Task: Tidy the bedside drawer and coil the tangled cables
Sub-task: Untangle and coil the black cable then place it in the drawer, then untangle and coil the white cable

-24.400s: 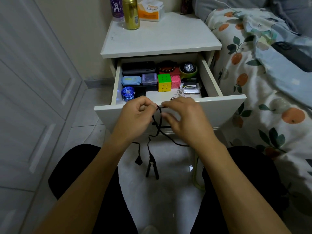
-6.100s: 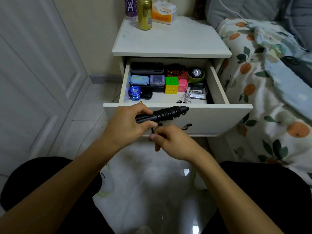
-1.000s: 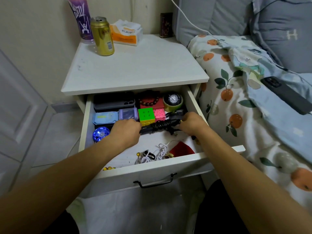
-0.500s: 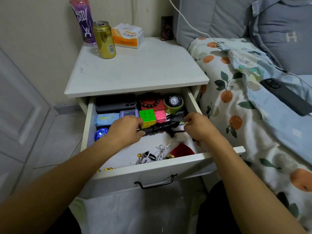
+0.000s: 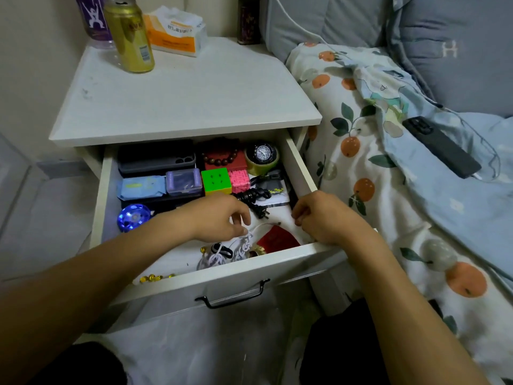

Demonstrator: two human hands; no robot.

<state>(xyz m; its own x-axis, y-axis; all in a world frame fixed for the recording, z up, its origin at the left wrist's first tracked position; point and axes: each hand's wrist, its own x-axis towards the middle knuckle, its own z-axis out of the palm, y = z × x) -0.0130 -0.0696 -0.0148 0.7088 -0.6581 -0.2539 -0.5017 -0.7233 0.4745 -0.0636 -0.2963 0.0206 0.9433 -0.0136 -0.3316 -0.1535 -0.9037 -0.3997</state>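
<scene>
1. White nightstand (image 5: 177,101) is standing against the wall beside a bed with an orange-print quilt (image 5: 369,173); a gold can (image 5: 130,34) and a tissue pack (image 5: 177,31) are sitting at the back of its top.
2. Its drawer (image 5: 301,165) is standing pulled out, with a green cube (image 5: 216,180), a pink cube (image 5: 239,180), a watch (image 5: 262,154) and a blue disc (image 5: 133,217) lying inside.
3. A coiled black cable (image 5: 254,197) is lying in the drawer just in front of the cubes, between the two hands and free of both.
4. The left hand (image 5: 219,218) is reaching down with loosely bent fingers, its fingertips touching a tangled white cable (image 5: 230,252) near the drawer front.
5. The right hand (image 5: 322,218) is hovering at the drawer's right side, fingers curled loosely, holding nothing that I can see.
6. A red pouch (image 5: 277,240) is lying beside the white tangle.
</scene>
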